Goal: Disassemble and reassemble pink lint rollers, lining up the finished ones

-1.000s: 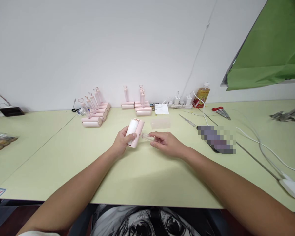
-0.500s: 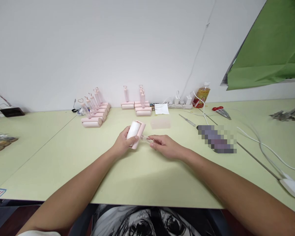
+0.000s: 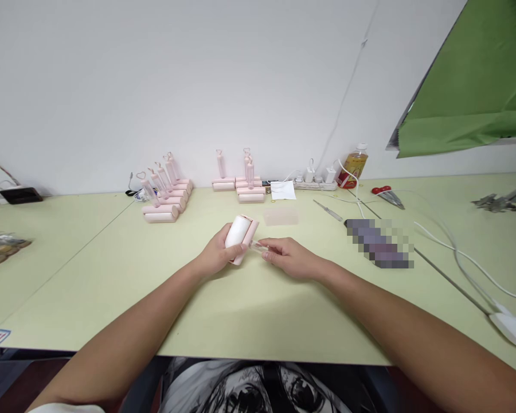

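My left hand is closed around a small pink lint roller head with a white roll, held just above the pale green table. Pinched in my right hand is a clear plastic handle whose tip meets the side of the roller head. Both hands are near the middle of the table, close together. A clear plastic cover lies on the table just behind them.
Rows of finished pink rollers stand at the back left and back centre. A power strip, oil bottle, red scissors, screwdriver and white cables lie to the right.
The roller head in my left hand has tilted and shifted slightly right towards the handle. My right hand has moved a little left, closing the gap.
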Demonstrator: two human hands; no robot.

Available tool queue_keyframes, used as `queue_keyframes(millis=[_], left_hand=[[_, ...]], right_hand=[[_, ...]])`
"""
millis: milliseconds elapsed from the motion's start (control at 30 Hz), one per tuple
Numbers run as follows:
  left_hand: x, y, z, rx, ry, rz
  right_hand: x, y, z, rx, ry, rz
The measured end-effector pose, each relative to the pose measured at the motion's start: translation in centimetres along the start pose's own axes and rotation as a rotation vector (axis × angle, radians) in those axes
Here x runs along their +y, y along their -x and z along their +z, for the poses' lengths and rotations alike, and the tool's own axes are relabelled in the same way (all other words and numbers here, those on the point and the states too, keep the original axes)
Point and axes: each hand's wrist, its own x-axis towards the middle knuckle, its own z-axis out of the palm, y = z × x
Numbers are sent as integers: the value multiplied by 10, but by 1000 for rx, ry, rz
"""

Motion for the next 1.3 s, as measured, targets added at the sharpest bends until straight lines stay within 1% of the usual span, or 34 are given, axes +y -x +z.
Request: queue_keyframes(millis=[100,167,367,467,567,633,700,767,833,900,933,1000,1033,1067,1100,1133,1200,1233,1300], left_hand=[[0,1,0,-45,35,-26],[0,1,0,-30,37,-24],[-2,-7,-2,133,75,-32],[-4,-13,-6,231,206,-59],[-6,-15,-11,276,426,-74],[-6,-15,-10,249,592,-31],[-5,-13,-4,173,712,31],[-5,-11,6,70,751,57],[-5,-9,18,22,737,38],[-5,-7,28,51,702,6],[-5,-7,31,80,686,-6],[-4,-6,32,124,653,-16],[-3,-6,31,129,634,-18],[-2,-5,29,126,617,-22],[-1,-5,26,119,605,-30],[0,-4,24,106,598,-45],[3,-2,20,66,594,-79],[4,-1,18,37,588,-94],[6,1,17,-32,538,-120]], right_hand=[[1,0,0,-5,-12,1],[1,0,1,-8,-8,3],[-4,-1,-3,8,-14,7],[0,-4,-8,33,-76,34],[7,-9,-11,113,-210,123],[10,-12,-8,179,-354,193],[10,-14,-1,232,-504,219],[6,-14,10,249,-610,198],[0,-12,23,210,-633,154],[-4,-10,33,129,-554,84],[-4,-9,34,92,-476,37],[0,-9,30,76,-248,-74],[5,-11,24,109,-111,-118],[12,-13,15,176,41,-157],[20,-15,4,271,172,-161],[30,-18,-8,376,271,-130],[49,-22,-32,516,396,-7],[58,-23,-42,545,429,65],[71,-23,-57,502,455,171]])
